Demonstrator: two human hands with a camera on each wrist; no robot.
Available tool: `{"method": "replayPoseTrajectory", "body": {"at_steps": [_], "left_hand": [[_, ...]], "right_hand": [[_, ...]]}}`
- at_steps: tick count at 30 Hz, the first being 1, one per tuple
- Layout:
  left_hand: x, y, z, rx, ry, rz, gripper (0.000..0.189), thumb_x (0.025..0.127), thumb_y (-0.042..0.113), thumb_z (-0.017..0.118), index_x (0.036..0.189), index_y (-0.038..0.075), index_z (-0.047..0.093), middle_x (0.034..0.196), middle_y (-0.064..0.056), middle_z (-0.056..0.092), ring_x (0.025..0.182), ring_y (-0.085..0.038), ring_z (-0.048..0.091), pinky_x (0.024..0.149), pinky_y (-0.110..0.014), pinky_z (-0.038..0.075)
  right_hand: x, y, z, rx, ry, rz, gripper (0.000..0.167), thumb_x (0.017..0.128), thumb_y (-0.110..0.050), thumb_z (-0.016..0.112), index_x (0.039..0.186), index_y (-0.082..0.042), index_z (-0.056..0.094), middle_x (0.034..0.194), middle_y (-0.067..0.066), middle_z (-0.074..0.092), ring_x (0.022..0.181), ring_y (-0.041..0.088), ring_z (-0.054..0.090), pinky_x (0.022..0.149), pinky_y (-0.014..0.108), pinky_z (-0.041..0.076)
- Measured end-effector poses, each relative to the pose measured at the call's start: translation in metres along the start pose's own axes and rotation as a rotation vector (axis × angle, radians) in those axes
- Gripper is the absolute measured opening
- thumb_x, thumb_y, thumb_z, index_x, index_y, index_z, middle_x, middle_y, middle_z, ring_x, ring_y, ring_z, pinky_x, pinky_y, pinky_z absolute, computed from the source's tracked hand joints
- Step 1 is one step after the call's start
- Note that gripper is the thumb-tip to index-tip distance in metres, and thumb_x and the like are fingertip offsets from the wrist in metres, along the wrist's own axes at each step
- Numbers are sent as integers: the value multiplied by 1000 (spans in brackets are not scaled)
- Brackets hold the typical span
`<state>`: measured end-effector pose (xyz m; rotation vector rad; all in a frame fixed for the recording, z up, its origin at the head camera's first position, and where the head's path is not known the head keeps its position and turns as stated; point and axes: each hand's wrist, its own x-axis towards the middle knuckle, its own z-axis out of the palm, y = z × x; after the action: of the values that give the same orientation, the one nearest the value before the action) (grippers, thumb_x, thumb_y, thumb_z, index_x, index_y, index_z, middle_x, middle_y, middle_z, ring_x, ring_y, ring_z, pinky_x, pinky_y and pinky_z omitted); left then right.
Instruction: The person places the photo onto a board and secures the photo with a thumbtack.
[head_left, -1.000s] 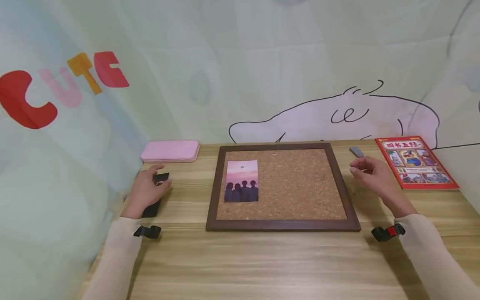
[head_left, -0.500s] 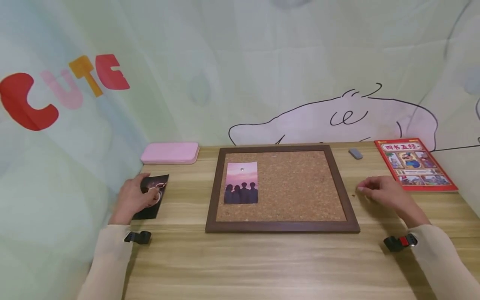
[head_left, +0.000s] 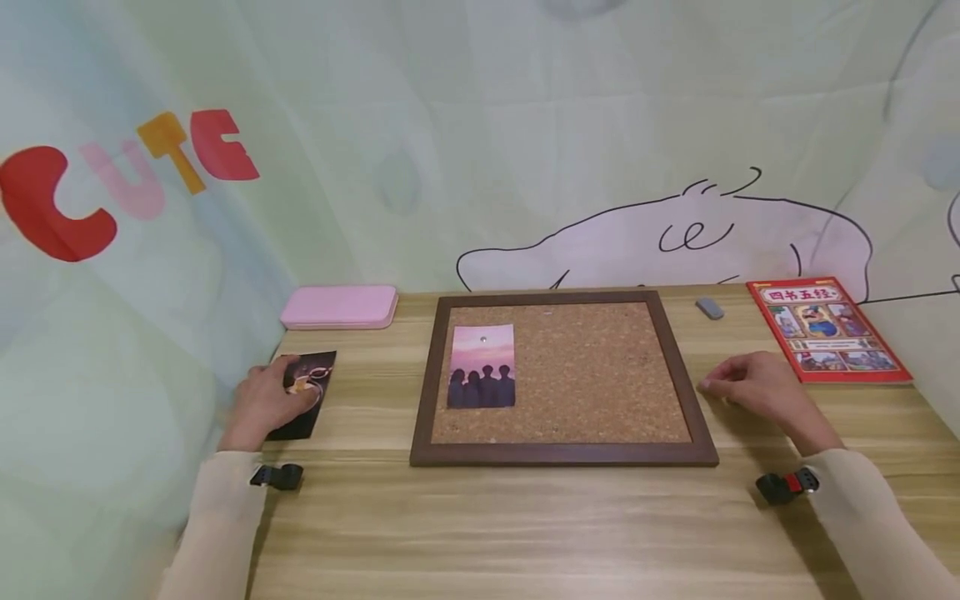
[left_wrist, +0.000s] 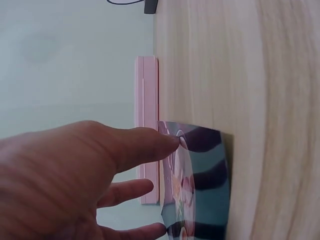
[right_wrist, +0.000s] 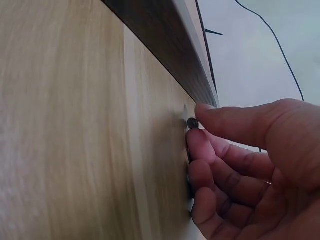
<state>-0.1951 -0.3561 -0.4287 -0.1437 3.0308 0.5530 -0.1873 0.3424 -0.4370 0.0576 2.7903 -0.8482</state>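
My left hand lies over a dark photo on the left of the table. In the left wrist view the thumb and fingers are at opposite edges of the photo, which bows up. My right hand is low over the table just right of the corkboard. Its thumb and index finger pinch a small dark round thumbtack close above the wood. A pink sunset photo with silhouetted figures is fixed on the board's left by a silver tack.
A pink pencil case lies at the back left against the curtain. Behind my right hand are a grey eraser and a red book. The brown frame raises the board's border above the wooden table.
My left hand has shifted left and down onto the dark photo. My right hand has come down from near the eraser to the small tack beside the board and now pinches it.
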Motion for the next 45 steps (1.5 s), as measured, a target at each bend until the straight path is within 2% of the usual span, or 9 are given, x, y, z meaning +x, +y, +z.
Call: {"method": "replayPoseTrajectory", "body": {"at_steps": [12,18,22,25,28,32,37,43,45], "left_hand": [[1,-2,1,-2,-20,-63,83,96,38,72,157,-6,36,142,-54,36,124,-73,41,92,-78,45],[0,-2,2,-16,70,-66,79,92,29,77,152,-7,43,139,-54,38,124,-70,40,93,-78,44],[3,-5,0,-59,126,7,63,90,14,71,144,-11,52,133,-51,49,117,-61,48,95,-69,46],[6,-5,-3,-92,134,48,54,89,7,62,140,-10,57,131,-47,58,101,-50,53,83,-54,48],[9,-3,-6,-111,140,64,52,89,5,57,139,-10,60,131,-44,61,91,-42,55,74,-40,42],[9,7,-11,-151,156,47,54,91,7,55,143,-7,59,133,-44,60,80,-37,53,66,-34,38],[6,26,-18,-199,211,89,52,97,8,55,147,-5,58,122,-37,61,53,-17,40,50,-32,33],[4,54,-24,-256,231,148,52,99,10,59,150,-1,58,105,-26,61,53,-9,43,48,-29,37],[3,66,-26,-294,213,152,53,99,9,62,151,-1,57,110,-26,62,58,-8,48,51,-27,41]], "right_hand": [[0,-6,-2,-39,-17,-18,24,99,-24,75,107,-2,80,100,13,77,91,25,61,74,30,45],[-1,-3,-4,-14,-43,-45,23,103,-16,69,116,2,79,113,23,77,96,27,62,77,30,47],[-2,-2,-6,-13,-41,-76,22,106,-10,64,117,3,78,119,27,75,99,28,62,79,30,48],[-1,-3,-9,-8,-36,-82,23,108,-11,62,114,3,78,118,25,75,99,27,60,80,30,47],[0,-4,-12,14,-34,-77,24,110,-13,59,113,3,77,113,21,74,96,25,58,79,30,47],[2,-6,-13,53,-15,-82,28,112,-16,55,114,6,72,101,15,70,90,21,56,73,27,47],[4,-6,-11,116,15,-109,32,114,-19,50,116,7,68,90,8,68,80,11,55,68,26,47],[6,-11,-13,158,94,-115,34,115,-20,49,121,7,68,95,12,70,78,7,57,67,24,51],[7,-13,-15,158,120,-109,34,114,-22,51,123,6,69,99,14,72,80,7,58,68,22,53]]}}
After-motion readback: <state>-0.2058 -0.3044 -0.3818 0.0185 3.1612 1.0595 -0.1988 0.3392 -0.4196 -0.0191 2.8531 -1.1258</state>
